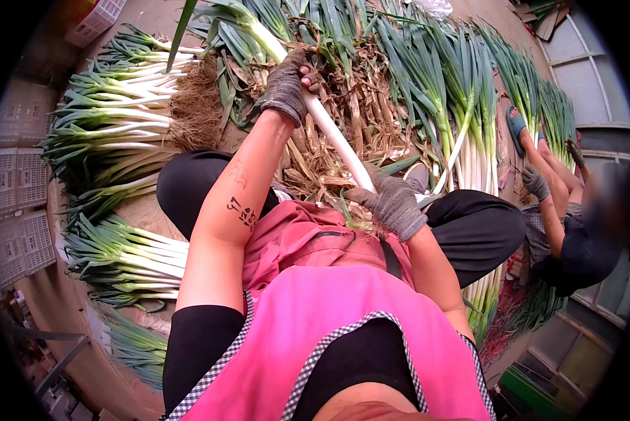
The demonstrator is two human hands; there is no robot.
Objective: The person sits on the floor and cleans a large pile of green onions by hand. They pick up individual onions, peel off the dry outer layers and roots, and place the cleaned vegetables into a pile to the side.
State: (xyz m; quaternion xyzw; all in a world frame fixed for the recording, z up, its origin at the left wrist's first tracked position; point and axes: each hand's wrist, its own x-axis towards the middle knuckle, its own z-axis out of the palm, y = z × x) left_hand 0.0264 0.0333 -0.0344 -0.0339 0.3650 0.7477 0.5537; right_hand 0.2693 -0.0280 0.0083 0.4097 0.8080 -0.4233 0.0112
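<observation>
A long green onion (336,131) with a clean white stalk slants across my lap. My left hand (290,87), in a worn grey knit glove with bare fingertips, is wrapped around its upper white part. Around the root end, low over my lap, closes my gloved right hand (391,202); its fingers partly hide that end. Under the stalk lies a heap of dry brown outer leaves and unpeeled onions (359,110) with roots. Peeled-looking green onions (473,131) lie in a row just right of the heap.
At left, stacked green onions (131,105) show their brown roots (196,105); another bunch (136,258) lies nearer me. Plastic crates (17,179) line the far left. A co-worker (578,247) with gloved hands sits at right beside more green onions (525,79).
</observation>
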